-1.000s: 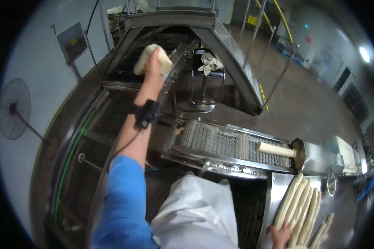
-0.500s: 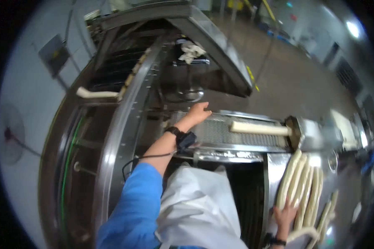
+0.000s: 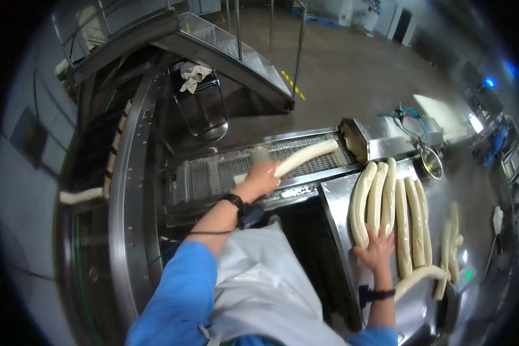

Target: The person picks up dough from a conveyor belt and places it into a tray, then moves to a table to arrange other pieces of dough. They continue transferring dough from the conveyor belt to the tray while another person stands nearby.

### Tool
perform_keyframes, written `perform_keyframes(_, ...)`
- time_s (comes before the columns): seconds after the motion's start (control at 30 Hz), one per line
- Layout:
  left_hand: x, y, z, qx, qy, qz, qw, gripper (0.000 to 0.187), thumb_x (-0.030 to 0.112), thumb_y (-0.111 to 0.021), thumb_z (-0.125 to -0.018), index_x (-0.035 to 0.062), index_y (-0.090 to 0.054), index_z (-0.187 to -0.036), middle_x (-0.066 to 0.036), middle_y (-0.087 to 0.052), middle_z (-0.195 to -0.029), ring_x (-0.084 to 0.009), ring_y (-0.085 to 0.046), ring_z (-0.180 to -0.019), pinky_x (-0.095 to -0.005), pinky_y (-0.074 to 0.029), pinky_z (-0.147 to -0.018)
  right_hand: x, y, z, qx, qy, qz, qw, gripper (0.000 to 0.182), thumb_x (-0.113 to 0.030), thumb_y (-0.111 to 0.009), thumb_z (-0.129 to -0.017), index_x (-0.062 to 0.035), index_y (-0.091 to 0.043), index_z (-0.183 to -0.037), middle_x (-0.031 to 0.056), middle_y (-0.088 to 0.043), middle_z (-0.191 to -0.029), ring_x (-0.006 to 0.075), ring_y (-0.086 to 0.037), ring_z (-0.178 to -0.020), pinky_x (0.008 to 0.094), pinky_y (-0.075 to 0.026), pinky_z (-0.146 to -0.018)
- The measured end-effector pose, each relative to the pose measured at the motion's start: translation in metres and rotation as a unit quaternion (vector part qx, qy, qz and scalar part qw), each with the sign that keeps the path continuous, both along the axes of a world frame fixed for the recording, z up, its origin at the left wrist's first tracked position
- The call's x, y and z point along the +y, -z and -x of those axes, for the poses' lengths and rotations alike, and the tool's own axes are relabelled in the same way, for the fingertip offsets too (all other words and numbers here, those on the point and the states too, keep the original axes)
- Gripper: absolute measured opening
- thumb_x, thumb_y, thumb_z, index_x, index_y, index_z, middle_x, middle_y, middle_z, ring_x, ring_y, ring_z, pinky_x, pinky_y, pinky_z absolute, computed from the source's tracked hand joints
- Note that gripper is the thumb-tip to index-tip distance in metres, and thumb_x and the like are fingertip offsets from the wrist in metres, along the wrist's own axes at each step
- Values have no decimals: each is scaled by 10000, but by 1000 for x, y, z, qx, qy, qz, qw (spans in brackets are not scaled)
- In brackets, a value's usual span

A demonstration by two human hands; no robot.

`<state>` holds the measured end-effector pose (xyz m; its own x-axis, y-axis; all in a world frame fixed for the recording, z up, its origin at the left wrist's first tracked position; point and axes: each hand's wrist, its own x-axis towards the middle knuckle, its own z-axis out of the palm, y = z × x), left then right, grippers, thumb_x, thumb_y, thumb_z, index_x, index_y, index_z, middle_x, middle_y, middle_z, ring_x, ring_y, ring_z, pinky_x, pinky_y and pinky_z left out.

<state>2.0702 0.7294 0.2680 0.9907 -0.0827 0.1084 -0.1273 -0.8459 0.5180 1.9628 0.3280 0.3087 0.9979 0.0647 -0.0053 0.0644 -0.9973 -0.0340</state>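
On your stainless-steel table, six long dough ropes lie side by side, with a curved one near their closer ends and shorter pieces farther right.

Left hand and right hand were bare. Bright blue fabric sleeves ended near the elbows. Off-white, creased apron covered the front. Left wrist carried a black band, a boxy black module and a thin black cable; right wrist, a dark strap.

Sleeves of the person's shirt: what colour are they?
Blue, best seen in the head view.
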Motion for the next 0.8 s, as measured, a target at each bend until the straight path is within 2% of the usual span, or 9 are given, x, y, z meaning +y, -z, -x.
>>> perform_keyframes(0.1, 3, 6, 20, -62, 3, -9, 998, 427, 244, -656, -731, 68, -597, -1115, -192, -628, -1004, -379, -602, -934, -467, -486, -814, 9, -13, -4, 40, 10, -12, 999, 764, -472, -710, -626, -242, -520, -1329, 225, -447, -1357, 536, -337, -1263, 614, -314, -1019)
perform_keyframes(0.23, 17, -31, 64, 68, -60, 3, 996, 316, 271, -681, -726, 33, -662, -934, -187, -660, -914, -356, -638, -860, -438, -503, -779, 8, -7, -8, 15, 15, -33, 999, 684, -435, -731, -594, -212, -595, -1226, 213, -516, -1273, 528, -388, -1217, 604, -336, -998)
perform_keyframes(0.3, 44, -27, 78, 132, -97, 200, 966, 297, 266, -698, -761, 9, -661, -906, -162, -674, -884, -290, -661, -794, -380, -529, -718, 6, -2, -10, 19, 14, -30, 999, 647, -434, -732, -588, -167, -626, -1167, 232, -521, -1241, 526, -417, -1180, 599, -348, -991)
perform_keyframes(0.33, 59, -25, 85, 142, -154, 424, 881, 294, 261, -698, -779, 8, -651, -921, -138, -662, -850, -248, -649, -746, -350, -529, -677, 4, 0, -9, 17, 9, -29, 999, 647, -434, -732, -588, -167, -626, -1167, 232, -521, -1241, 526, -417, -1180, 599, -348, -991)
perform_keyframes(0.37, 66, -39, 97, 139, -203, 625, 741, 292, 256, -699, -798, 6, -640, -936, -114, -650, -815, -207, -638, -699, -319, -530, -635, 3, 3, -9, 4, 11, -29, 1000, 646, -432, -731, -590, -158, -633, -1166, 245, -510, -1262, 526, -422, -1175, 595, -353, -991)
perform_keyframes(0.43, 88, -79, 126, 63, -247, 746, 615, 313, 253, -682, -826, 30, -584, -1022, -63, -588, -744, -150, -571, -626, -286, -508, -567, 3, 9, -9, -6, -15, -32, 999, 645, -430, -730, -591, -150, -640, -1166, 257, -500, -1283, 526, -427, -1170, 591, -357, -990)
perform_keyframes(0.53, 122, -124, 172, -175, -248, 684, 663, 283, 219, -693, -830, 13, -640, -1016, -56, -638, -886, -139, -598, -827, -275, -476, -730, 5, 9, -10, 20, 9, 7, 1000, 702, -454, -709, -630, -132, -599, -1244, 272, -450, -1358, 512, -404, -1213, 558, -363, -1010)
perform_keyframes(0.63, 131, -175, 229, -348, -260, 549, 714, 331, 183, -692, -846, -20, -626, -1099, -38, -642, -960, -106, -583, -868, -251, -443, -805, -5, 25, -17, 8, 3, 64, 998, 737, -491, -673, -687, -120, -549, -1311, 276, -438, -1376, 490, -415, -1225, 529, -378, -1016)
perform_keyframes(0.8, 205, -176, 312, -435, -367, 465, 678, 301, 171, -662, -877, -30, -630, -1099, -41, -648, -992, -98, -583, -918, -236, -434, -834, -10, 31, -32, 30, -8, 82, 996, 742, -476, -681, -665, -158, -549, -1322, 286, -463, -1338, 486, -470, -1169, 537, -391, -995)
